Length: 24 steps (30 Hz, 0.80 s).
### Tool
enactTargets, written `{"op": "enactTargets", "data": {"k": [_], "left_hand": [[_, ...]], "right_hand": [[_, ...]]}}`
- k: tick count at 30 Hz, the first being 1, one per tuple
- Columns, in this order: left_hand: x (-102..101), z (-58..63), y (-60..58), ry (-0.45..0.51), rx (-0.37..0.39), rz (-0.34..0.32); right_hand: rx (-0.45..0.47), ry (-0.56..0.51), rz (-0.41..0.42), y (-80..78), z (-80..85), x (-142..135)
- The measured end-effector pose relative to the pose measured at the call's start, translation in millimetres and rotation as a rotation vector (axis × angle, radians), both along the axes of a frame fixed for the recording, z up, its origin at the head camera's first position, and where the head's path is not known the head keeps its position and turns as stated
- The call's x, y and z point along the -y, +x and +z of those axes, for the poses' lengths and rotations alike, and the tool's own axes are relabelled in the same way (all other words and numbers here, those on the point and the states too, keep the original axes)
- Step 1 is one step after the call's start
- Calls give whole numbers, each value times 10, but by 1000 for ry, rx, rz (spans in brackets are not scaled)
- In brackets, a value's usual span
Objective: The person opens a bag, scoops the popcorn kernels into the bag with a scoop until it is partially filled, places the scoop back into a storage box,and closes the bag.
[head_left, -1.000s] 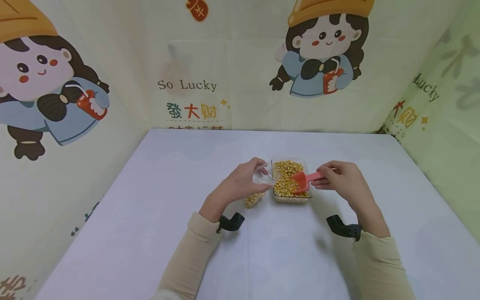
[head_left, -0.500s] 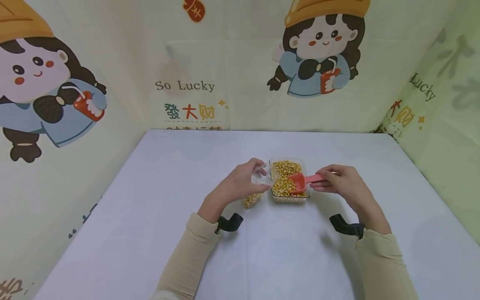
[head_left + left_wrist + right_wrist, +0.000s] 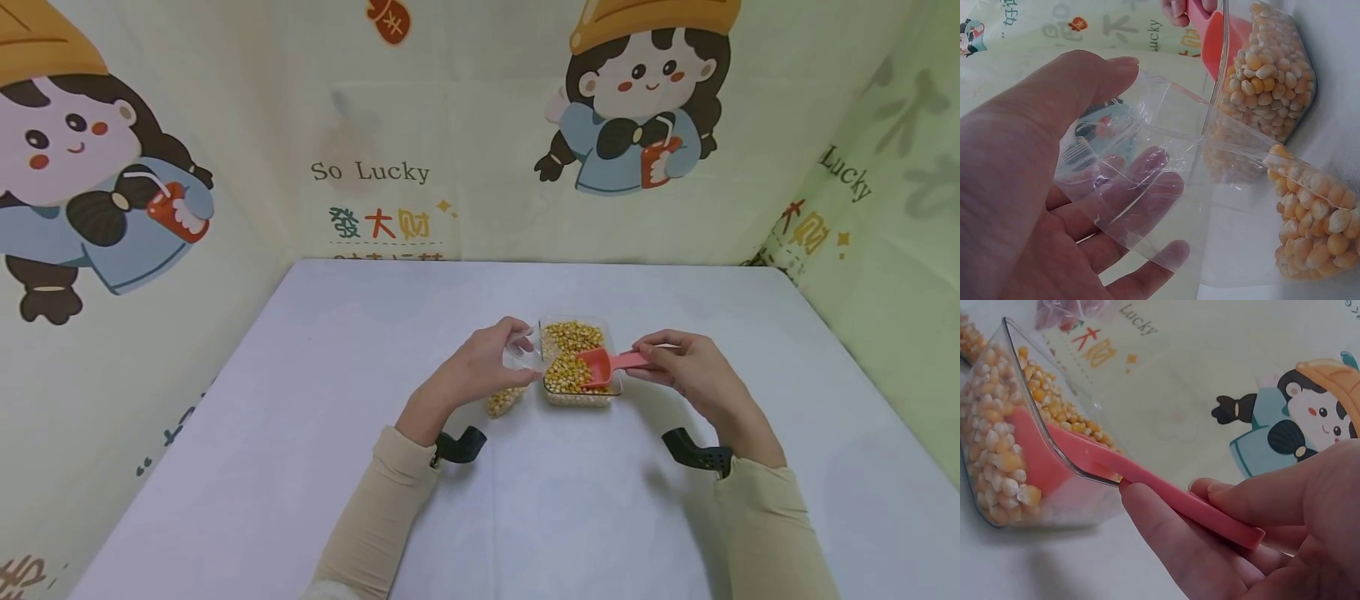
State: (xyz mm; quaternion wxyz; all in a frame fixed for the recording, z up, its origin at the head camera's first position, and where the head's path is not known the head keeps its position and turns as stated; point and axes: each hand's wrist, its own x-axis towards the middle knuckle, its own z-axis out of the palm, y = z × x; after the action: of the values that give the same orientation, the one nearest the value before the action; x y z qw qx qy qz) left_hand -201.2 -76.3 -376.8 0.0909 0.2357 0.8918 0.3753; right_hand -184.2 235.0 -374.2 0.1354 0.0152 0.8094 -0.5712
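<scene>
My left hand (image 3: 480,358) holds a clear plastic bag (image 3: 1147,134) by its mouth, thumb on one side and fingers spread on the other. Corn kernels (image 3: 1319,225) fill the bag's lower end, beside a clear rectangular container (image 3: 1075,515). More yellow and whitish corn kernels (image 3: 572,335) lie in that container. On its right side, my right hand (image 3: 697,379) pinches the handle of a pink scoop (image 3: 600,367) between thumb and fingers. The scoop's head sits down among the kernels, its handle crossing the container's rim, as the right wrist view shows.
A white-covered table (image 3: 405,500) carries everything. Behind and beside it hangs a printed cloth (image 3: 495,125) with cartoon figures and lettering. Black camera mounts (image 3: 462,446) stick out from both wrists close above the table.
The right hand has shifted very slightly, with the scoop staying in the corn. The left hand and bag keep their place, while the whole head view has moved a little.
</scene>
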Motion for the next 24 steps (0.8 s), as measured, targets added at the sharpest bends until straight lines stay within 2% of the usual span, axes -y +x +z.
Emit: {"op": "enactTargets", "data": {"k": [13,24], "left_hand": [[-3,-8,-14,-6,17,4],[20,-6,-13,27,13,-22]], "right_hand": [[-13,-114,-1,-6,-44,-32],[-69,-32,-48,16,29,42]]}}
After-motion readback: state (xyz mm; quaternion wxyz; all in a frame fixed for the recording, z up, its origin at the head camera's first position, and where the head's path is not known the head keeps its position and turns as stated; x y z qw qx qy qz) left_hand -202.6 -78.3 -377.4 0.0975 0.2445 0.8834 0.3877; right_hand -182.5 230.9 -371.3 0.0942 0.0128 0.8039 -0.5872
